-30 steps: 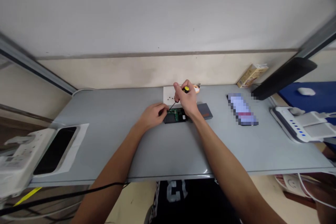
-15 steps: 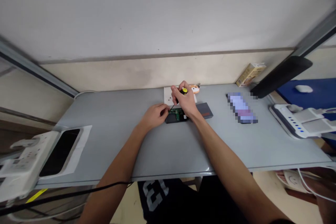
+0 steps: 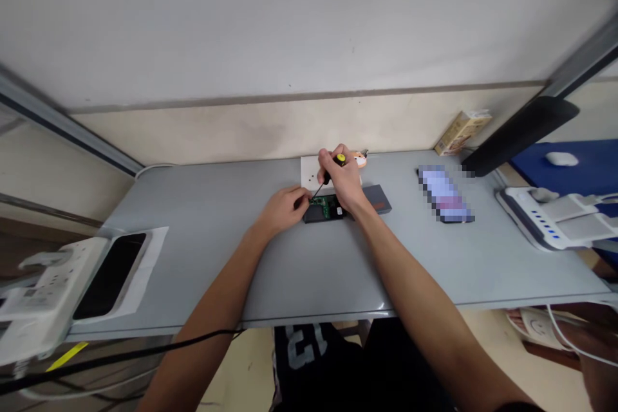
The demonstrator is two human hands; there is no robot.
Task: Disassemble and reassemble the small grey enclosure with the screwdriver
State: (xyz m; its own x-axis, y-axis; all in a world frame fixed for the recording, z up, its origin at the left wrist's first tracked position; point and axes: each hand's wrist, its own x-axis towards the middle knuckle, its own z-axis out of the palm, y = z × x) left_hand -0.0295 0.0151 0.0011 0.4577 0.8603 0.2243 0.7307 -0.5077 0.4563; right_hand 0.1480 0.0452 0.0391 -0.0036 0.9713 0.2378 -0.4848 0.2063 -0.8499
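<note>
My right hand (image 3: pixel 346 181) grips a screwdriver (image 3: pixel 340 159) with a black handle and yellow end cap. Its thin shaft slants down and left to the upper left part of a green circuit board (image 3: pixel 326 206). That board sits in an open dark case (image 3: pixel 316 214) lying flat on the desk. My left hand (image 3: pixel 286 209) is closed at the left end of the case, thumb and fingers pinching its edge near the screwdriver's tip. Under my right wrist lies a grey cover-like panel (image 3: pixel 376 199). Behind the case, a white sheet (image 3: pixel 309 170) carries several tiny dark pieces, probably screws.
An orange-and-white animal-shaped item (image 3: pixel 360 159) lies by the wall. To the right are a lit phone (image 3: pixel 444 194), a small box (image 3: pixel 462 132), a black upright object (image 3: pixel 521 135) and a power strip (image 3: pixel 550 219). A dark phone (image 3: pixel 111 275) and another power strip (image 3: pixel 53 296) occupy the left.
The screwdriver and my right hand have shifted slightly up and right, and more of the shaft shows. My left hand stays at the case's left end.
</note>
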